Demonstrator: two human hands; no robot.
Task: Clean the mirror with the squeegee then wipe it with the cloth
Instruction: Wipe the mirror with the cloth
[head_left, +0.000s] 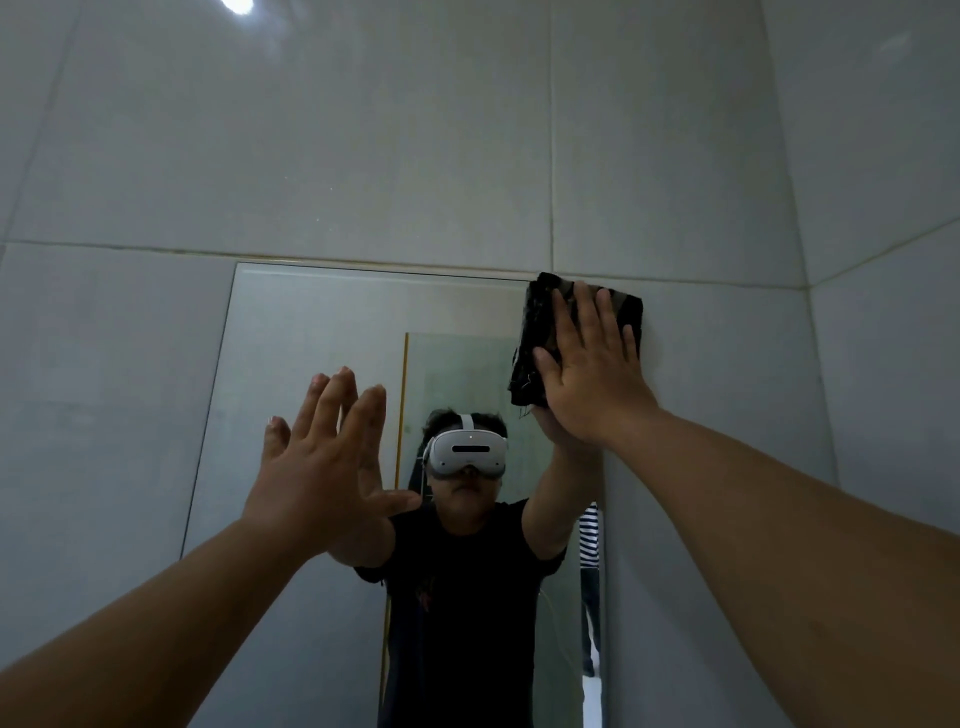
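A tall frameless mirror (311, 332) hangs on a grey tiled wall. My right hand (592, 374) presses a dark folded cloth (535, 322) flat against the mirror's top right corner, fingers spread over it; part of the cloth overlaps onto the wall. My left hand (322, 457) is raised in front of the mirror's middle left area, fingers apart, holding nothing; I cannot tell whether it touches the glass. No squeegee is in view.
Large grey wall tiles (363, 130) surround the mirror, and a side wall (883, 364) meets it in a corner on the right. The mirror reflects a person in a black shirt with a white headset, a doorway and another person's striped sleeve.
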